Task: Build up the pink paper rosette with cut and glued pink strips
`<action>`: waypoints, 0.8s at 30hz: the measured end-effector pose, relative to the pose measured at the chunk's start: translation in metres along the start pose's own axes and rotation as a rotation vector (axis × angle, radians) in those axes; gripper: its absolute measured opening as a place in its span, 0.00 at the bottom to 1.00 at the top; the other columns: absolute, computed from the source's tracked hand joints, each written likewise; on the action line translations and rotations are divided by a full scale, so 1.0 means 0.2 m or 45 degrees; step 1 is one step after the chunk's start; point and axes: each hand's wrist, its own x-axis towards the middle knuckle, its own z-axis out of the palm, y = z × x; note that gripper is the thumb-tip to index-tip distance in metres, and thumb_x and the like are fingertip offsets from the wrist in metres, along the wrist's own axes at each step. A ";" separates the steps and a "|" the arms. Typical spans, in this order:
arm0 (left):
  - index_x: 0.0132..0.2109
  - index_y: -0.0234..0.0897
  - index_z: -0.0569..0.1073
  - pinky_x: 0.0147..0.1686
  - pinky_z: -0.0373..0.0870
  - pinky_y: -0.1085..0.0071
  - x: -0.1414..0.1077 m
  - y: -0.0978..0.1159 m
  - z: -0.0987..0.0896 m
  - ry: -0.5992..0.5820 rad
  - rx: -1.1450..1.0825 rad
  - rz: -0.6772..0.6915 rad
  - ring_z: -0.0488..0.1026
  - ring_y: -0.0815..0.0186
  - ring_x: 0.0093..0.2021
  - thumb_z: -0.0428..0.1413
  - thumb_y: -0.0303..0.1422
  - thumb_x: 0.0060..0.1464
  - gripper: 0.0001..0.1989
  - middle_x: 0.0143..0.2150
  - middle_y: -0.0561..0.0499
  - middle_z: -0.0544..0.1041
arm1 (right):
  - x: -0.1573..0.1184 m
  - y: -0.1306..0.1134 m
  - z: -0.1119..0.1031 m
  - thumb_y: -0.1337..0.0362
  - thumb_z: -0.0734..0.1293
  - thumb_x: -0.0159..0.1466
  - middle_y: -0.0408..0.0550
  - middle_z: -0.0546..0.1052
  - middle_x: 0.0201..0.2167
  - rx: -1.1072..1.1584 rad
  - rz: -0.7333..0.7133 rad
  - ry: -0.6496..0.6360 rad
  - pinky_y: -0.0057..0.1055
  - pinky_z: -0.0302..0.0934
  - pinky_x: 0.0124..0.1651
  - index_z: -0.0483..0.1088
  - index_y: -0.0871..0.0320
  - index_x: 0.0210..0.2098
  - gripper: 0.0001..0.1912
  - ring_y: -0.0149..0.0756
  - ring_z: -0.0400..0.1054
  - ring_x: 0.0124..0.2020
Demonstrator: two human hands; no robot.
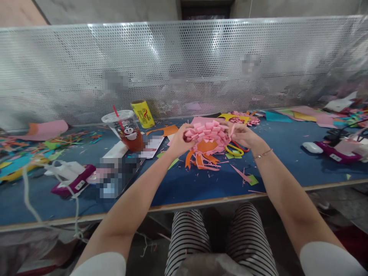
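Observation:
A pink paper flower with looped petals, an orange centre and hanging orange strips is held up over the blue tabletop. My left hand is closed on its left edge, thumb toward the front. At its right side my right hand has bent fingers pinching a thin pink paper strip against the petals. Below that hand lie scissors with yellow handles, partly hidden. Green and pink paper scraps are scattered around them.
A plastic cup with a red straw and a yellow can-like roll stand at the left. Purple power strips with cables sit on both sides. A perforated metal panel runs along the back. Coloured paper lies behind.

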 end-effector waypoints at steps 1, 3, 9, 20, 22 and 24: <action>0.46 0.39 0.64 0.25 0.63 0.79 0.00 0.00 0.00 0.007 -0.052 -0.017 0.66 0.75 0.28 0.59 0.29 0.40 0.22 0.37 0.53 0.68 | 0.00 0.00 0.01 0.59 0.74 0.45 0.44 0.73 0.27 -0.014 0.012 -0.041 0.36 0.64 0.41 0.70 0.55 0.22 0.10 0.36 0.68 0.37; 0.46 0.40 0.64 0.23 0.61 0.78 0.01 0.00 -0.01 0.006 -0.153 -0.072 0.65 0.75 0.25 0.59 0.30 0.41 0.22 0.33 0.55 0.68 | 0.01 0.01 0.03 0.60 0.73 0.46 0.44 0.72 0.26 -0.038 0.037 -0.108 0.33 0.63 0.39 0.71 0.55 0.22 0.08 0.34 0.68 0.36; 0.45 0.39 0.62 0.24 0.63 0.76 0.02 0.02 -0.02 -0.012 -0.318 -0.173 0.67 0.73 0.23 0.61 0.32 0.40 0.23 0.27 0.57 0.70 | 0.03 0.06 0.10 0.61 0.73 0.47 0.39 0.68 0.20 -0.081 0.180 -0.179 0.26 0.57 0.25 0.71 0.58 0.23 0.09 0.25 0.60 0.21; 0.47 0.40 0.63 0.48 0.64 0.65 0.07 -0.04 -0.10 0.359 -0.331 -0.071 0.68 0.64 0.50 0.45 0.46 0.54 0.19 0.51 0.45 0.70 | 0.08 0.15 0.10 0.64 0.73 0.45 0.35 0.66 0.17 0.204 0.027 0.388 0.22 0.55 0.19 0.69 0.56 0.21 0.08 0.21 0.56 0.16; 0.45 0.40 0.64 0.48 0.64 0.65 0.10 -0.08 -0.13 0.476 -0.384 -0.176 0.69 0.65 0.48 0.42 0.46 0.56 0.18 0.48 0.46 0.72 | 0.09 0.14 0.09 0.64 0.73 0.46 0.35 0.69 0.18 0.329 -0.014 0.473 0.22 0.58 0.22 0.70 0.55 0.23 0.08 0.21 0.59 0.17; 0.43 0.39 0.64 0.45 0.67 0.65 0.11 -0.12 -0.17 0.537 -0.510 -0.307 0.71 0.66 0.45 0.40 0.46 0.56 0.19 0.46 0.45 0.73 | 0.10 0.14 0.09 0.65 0.73 0.46 0.34 0.71 0.20 0.428 -0.073 0.550 0.20 0.61 0.25 0.69 0.54 0.24 0.08 0.21 0.62 0.19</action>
